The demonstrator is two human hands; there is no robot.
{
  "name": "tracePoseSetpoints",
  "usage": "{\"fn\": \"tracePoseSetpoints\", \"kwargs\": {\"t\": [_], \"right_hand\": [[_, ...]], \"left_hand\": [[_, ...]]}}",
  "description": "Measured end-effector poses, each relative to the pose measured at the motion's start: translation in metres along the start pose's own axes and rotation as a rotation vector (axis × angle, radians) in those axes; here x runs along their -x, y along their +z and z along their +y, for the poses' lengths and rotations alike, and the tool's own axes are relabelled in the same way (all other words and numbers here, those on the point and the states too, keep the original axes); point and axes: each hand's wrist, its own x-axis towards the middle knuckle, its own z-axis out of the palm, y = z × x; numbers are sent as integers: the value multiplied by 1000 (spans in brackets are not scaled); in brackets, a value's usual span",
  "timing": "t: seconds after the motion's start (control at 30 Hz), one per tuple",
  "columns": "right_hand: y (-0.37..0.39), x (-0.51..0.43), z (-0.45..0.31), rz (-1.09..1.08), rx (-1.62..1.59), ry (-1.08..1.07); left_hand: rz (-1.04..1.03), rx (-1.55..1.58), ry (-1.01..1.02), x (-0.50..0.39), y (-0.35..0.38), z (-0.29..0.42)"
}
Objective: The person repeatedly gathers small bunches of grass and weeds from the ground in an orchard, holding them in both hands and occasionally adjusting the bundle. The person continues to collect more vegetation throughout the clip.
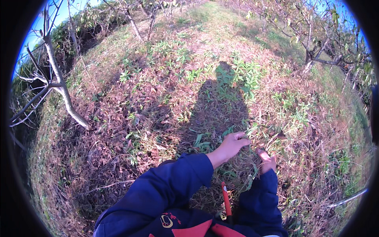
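Low in front of my body, my left hand (231, 146) reaches over weeds and grass, thumb and forefinger bent toward each other. Narrow green leaves (251, 129) meet its fingertips; whether they are pinched is not clear. Close by on the right, my right hand (267, 161) has its thumb side turned to a tuft of pale grass stems (268, 143). Its other fingers are hidden, so its hold cannot be judged. Between my forearms a red rod-like handle (226, 198) with a whitish mark stands near my jacket, its lower end out of sight.
A bare, pale-barked tree (63, 86) leans at the left, and a leafy branching tree (309, 59) stands at the right. A light-coloured stick (348, 199) lies at the lower right. Green broad-leaved weeds (248, 74) grow ahead, partly under my shadow.
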Motion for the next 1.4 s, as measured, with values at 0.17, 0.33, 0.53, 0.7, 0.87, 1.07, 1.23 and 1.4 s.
{"fn": "tracePoseSetpoints", "kwargs": {"t": [0.17, 0.33, 0.53, 0.7, 0.87, 1.07, 1.23, 1.4], "right_hand": [[14, 13, -11, 37, 540, -93], [32, 32, -28, -80, 771, -339], [36, 36, -34, -156, 920, -161], [41, 36, -30, 49, 541, -190], [40, 24, -21, 189, 217, -106], [36, 19, -14, 252, -31, -37], [31, 23, -13, -8, 232, -114], [35, 21, -13, 191, 201, -56]], "left_hand": [[6, -287, 205, 3, 9, -6], [-95, -516, 70, 9, 13, -5], [-60, -240, 89, 9, 12, -6], [-61, 2, -21, 4, 7, -5], [8, 99, -15, 3, 11, -4], [46, 159, 21, 1, 14, -8], [27, 216, -67, -3, 17, -17], [28, 329, -33, -2, 17, -13]]}}
